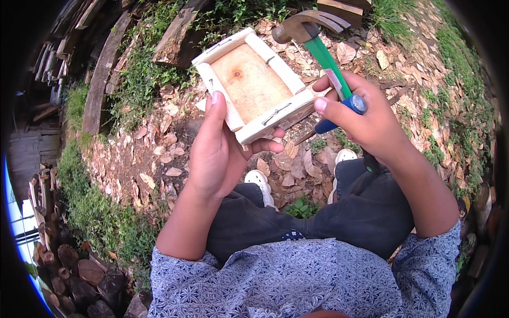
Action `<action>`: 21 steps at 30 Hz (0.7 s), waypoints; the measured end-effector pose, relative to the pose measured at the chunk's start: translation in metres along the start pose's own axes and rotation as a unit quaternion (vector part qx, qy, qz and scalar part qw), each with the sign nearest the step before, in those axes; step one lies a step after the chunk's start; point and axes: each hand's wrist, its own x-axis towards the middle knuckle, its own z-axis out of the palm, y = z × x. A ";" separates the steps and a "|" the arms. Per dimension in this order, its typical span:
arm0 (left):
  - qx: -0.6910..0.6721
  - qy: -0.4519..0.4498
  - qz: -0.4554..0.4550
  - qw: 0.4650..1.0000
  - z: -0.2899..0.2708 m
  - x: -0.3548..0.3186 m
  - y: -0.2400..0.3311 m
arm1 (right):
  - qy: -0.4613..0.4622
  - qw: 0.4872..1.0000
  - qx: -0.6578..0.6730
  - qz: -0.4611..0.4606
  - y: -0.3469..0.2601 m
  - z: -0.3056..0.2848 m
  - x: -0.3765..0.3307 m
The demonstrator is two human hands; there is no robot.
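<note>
A small shallow wooden box [254, 85], with pale strips framing a brown base panel, is tilted up in front of me. Thin dark nail-like metal pieces [275, 113] show on its strips. My left hand [214, 143] grips its lower left corner, thumb on the side strip and fingers underneath. In my right hand [366, 111] is a claw hammer [318, 47] with a green handle, head upward. The same hand also holds a blue-handled tool [326, 125] with a thin dark shaft pointing down-left; its tip kind is unclear. My right fingertips are close to the box's right corner.
Dry leaves [313, 164] and green weeds [127, 212] cover the ground. Old timber beams [106, 74] lie at the far left, and stacked logs [79, 275] stand at the lower left. My white shoes [260, 185] are below the box.
</note>
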 end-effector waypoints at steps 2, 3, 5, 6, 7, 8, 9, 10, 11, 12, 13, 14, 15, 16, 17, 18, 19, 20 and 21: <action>-0.015 0.031 0.008 0.999 0.005 0.001 0.000 | 0.001 1.000 0.008 0.002 0.003 -0.001 0.002; -0.023 0.046 0.012 0.999 0.006 0.001 0.000 | 0.002 1.000 0.001 0.001 0.004 -0.001 0.004; -0.015 0.022 0.012 1.000 -0.001 0.003 0.000 | 0.005 1.000 -0.014 0.002 0.006 -0.002 0.006; -0.011 0.010 0.011 1.000 -0.004 0.004 0.000 | 0.004 1.000 -0.009 0.002 0.006 -0.003 0.007; -0.008 0.009 0.010 1.000 -0.005 0.005 0.000 | 0.002 1.000 -0.004 0.002 0.006 -0.003 0.008; -0.005 0.007 0.009 1.000 -0.005 0.005 0.000 | -0.001 1.000 0.002 0.002 0.006 -0.004 0.009; -0.002 0.006 0.007 1.000 -0.005 0.005 0.000 | -0.003 1.000 -0.003 -0.001 0.006 -0.005 0.009; -0.007 0.007 0.004 1.000 -0.006 0.005 -0.001 | -0.005 1.000 -0.009 -0.003 0.007 -0.005 0.009; -0.011 0.009 0.001 1.000 -0.006 0.005 -0.001 | -0.006 1.000 -0.015 -0.005 0.008 -0.006 0.009; -0.015 0.011 -0.002 1.000 -0.006 0.005 -0.002 | -0.006 1.000 -0.015 -0.010 0.010 -0.006 0.010; -0.018 0.006 -0.002 1.000 -0.007 0.006 -0.002 | -0.005 1.000 -0.014 -0.016 0.012 -0.005 0.011; -0.021 0.001 -0.003 1.000 -0.008 0.006 -0.003 | -0.004 1.000 -0.014 -0.023 0.014 -0.005 0.011; -0.024 -0.004 -0.003 1.000 -0.008 0.007 -0.003 | -0.002 1.000 -0.010 -0.029 0.018 -0.004 0.012; -0.023 -0.003 -0.002 1.000 -0.008 0.006 -0.002 | 0.000 0.999 -0.007 -0.036 0.022 -0.003 0.014; -0.023 -0.002 -0.001 1.000 -0.009 0.005 -0.001 | 0.002 0.999 -0.003 -0.043 0.024 -0.002 0.015; -0.022 -0.001 0.000 1.000 -0.009 0.005 0.000 | 0.002 0.999 -0.009 -0.035 0.021 -0.001 0.015; -0.030 0.002 0.000 1.000 -0.010 0.004 0.001 | 0.000 1.000 -0.015 -0.028 0.016 0.000 0.015; -0.037 0.005 0.000 0.999 -0.011 0.004 0.001 | -0.001 1.000 -0.021 -0.020 0.014 0.001 0.015; -0.045 0.007 0.000 0.999 -0.012 0.003 0.002 | -0.002 1.000 -0.021 -0.022 0.014 0.002 0.015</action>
